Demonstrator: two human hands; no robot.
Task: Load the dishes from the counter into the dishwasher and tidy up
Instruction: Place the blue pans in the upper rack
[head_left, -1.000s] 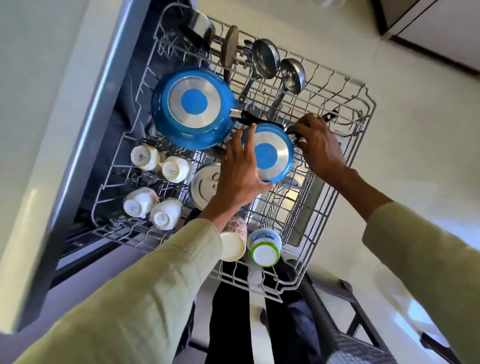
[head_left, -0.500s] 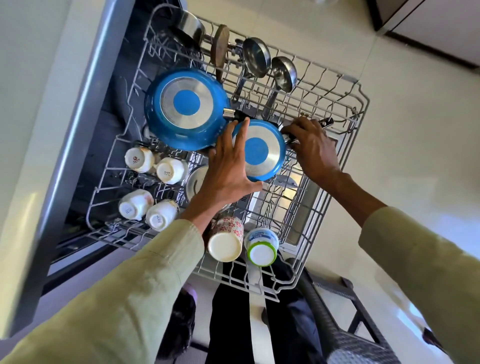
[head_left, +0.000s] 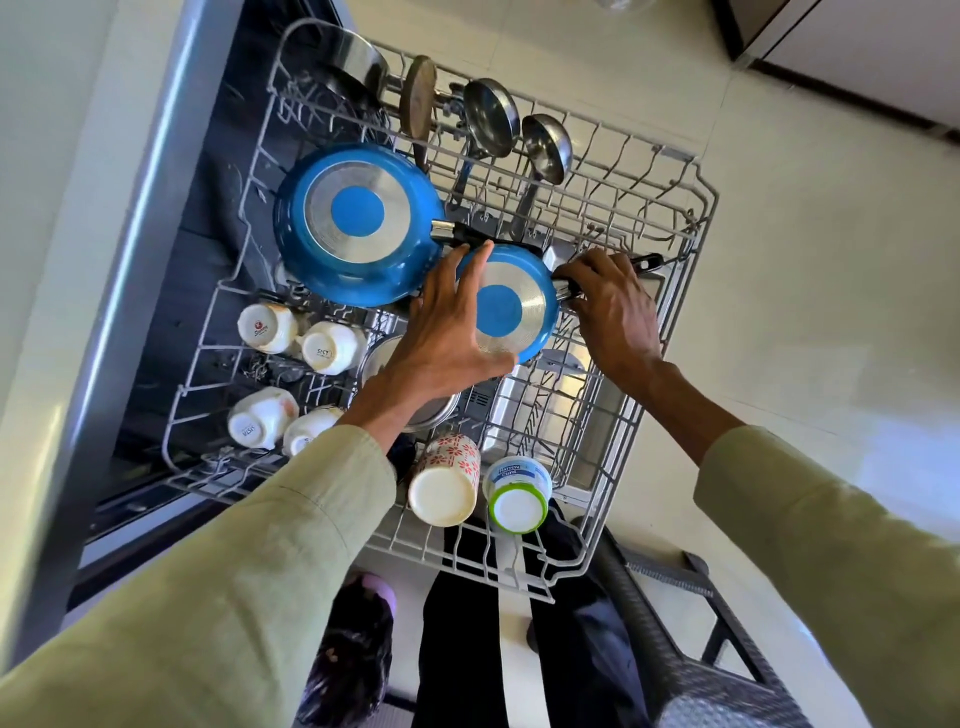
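Observation:
The grey wire dishwasher rack (head_left: 696, 270) is pulled out below me. A small blue pan (head_left: 514, 306) lies upside down in its middle. My left hand (head_left: 447, 332) rests flat on the pan's left rim, fingers spread. My right hand (head_left: 613, 301) is wrapped around the pan's black handle (head_left: 647, 261). A larger blue pan (head_left: 358, 223), also upside down, sits to the left and touches the small one.
White cups (head_left: 270, 327) stand upside down at the rack's left. A floral mug (head_left: 447, 483) and a green-rimmed tub (head_left: 519, 499) lie at the front. Steel ladles (head_left: 491, 117) and a steel pot (head_left: 358, 62) stand at the back. A dark stool (head_left: 691, 639) stands at the lower right.
Both hands stay on the small blue pan, which keeps its place beside the large pan. My view has shifted slightly, nothing else in the rack moved.

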